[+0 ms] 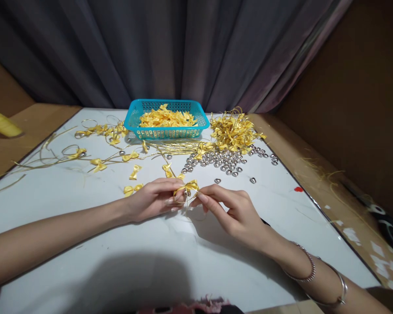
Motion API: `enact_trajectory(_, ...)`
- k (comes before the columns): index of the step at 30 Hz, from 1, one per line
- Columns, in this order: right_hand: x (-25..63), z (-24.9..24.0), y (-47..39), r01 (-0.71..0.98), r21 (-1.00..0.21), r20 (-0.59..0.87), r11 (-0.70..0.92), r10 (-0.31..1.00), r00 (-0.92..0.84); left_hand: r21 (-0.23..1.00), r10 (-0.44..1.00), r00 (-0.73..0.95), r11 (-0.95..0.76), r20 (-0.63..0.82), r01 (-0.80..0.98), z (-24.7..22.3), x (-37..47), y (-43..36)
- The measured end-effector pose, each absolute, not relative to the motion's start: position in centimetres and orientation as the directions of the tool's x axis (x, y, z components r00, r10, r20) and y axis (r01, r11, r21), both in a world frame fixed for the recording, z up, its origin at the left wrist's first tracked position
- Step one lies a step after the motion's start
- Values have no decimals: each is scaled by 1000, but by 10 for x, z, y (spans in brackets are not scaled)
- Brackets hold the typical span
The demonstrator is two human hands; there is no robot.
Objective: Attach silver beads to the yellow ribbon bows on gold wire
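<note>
Over the white table (pixel 275 196), mid-scene: my left hand (pixel 152 200) pinching yellow bow (pixel 192 186), fingertips closed; just right, thin cord (pixel 193 194) nipped in my right hand (pixel 231 209), thumb to forefinger; I'd steady the bow, draw cord gently

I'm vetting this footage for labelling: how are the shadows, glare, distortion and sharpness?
Head view throughout: a broad shadow darkens the near part of the white tabletop, another lies below the right hand; silver pieces glint; the dim curtain fans outward, suggesting wide-angle distortion; the yellow cylinder at left looks soft; fine detail around the yellow bow blurs.
</note>
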State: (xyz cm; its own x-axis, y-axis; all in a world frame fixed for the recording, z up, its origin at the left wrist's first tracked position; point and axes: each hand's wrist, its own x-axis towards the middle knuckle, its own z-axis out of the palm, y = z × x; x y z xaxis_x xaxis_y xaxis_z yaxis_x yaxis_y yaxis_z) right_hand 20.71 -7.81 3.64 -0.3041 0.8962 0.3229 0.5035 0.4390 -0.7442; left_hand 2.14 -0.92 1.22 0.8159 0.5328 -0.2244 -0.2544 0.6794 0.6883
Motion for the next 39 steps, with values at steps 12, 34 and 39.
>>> enact_trajectory(12, 211, 41, -75, 525, -699, 305, 486, 866, -396, 729, 516, 823, 655, -238, -200, 12, 20, -9)
enact_trajectory(34, 214, 46, -73, 545, -621, 292, 563, 812, -506, 807, 505, 838, 572, -205, -148, 8, 18, -6)
enact_trajectory(39, 212, 49, -72, 544, -666, 248, 511, 839, -484, 816, 513, 832, 561, -208, -142, 7, 18, -5)
